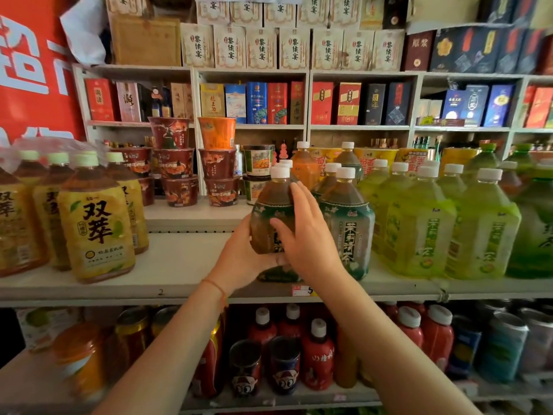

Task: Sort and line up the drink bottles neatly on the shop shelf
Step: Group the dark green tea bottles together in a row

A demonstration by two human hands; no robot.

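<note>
A large dark-green tea bottle (270,202) with a white cap stands at the front of the middle shelf (167,287). My left hand (242,256) grips its lower left side, and my right hand (305,232) wraps over its front and right side. Directly to its right stands a matching dark-green tea bottle (348,223). Further right are several light-green tea bottles (419,226). On the left of the shelf stand several yellow-labelled tea bottles (95,223).
Stacked instant-noodle cups (179,163) sit on a raised ledge behind the shelf's middle gap. Boxed liquor (257,103) fills the upper shelves. Red bottles (317,351) and cans (245,366) crowd the lower shelf. A red banner (33,70) hangs at the left.
</note>
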